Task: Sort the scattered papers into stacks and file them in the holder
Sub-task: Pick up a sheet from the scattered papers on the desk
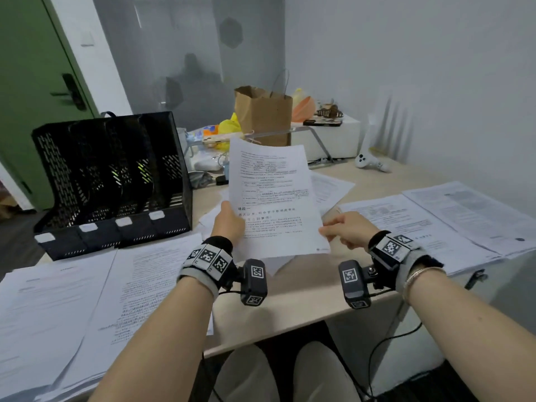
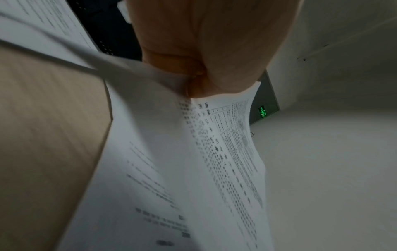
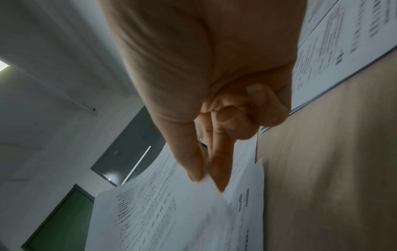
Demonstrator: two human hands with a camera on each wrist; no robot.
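Note:
A printed sheet (image 1: 272, 192) is held up tilted above the middle of the desk. My left hand (image 1: 230, 220) grips its left edge, and the left wrist view shows the sheet (image 2: 225, 152) running out from under the thumb. My right hand (image 1: 346, 229) pinches the lower right edge between thumb and forefinger; the fingertips (image 3: 195, 175) meet on the sheet (image 3: 161, 212) in the right wrist view. The black mesh file holder (image 1: 116, 181) stands at the left with its slots open towards me. Paper stacks lie at the left (image 1: 87, 300) and right (image 1: 435, 227).
More loose sheets (image 1: 330, 187) lie under and behind the held one. A brown paper bag (image 1: 262, 114), a monitor riser (image 1: 307, 134), a white controller (image 1: 371, 162) and clutter fill the back of the desk (image 1: 304, 297). A green door (image 1: 32, 82) stands far left.

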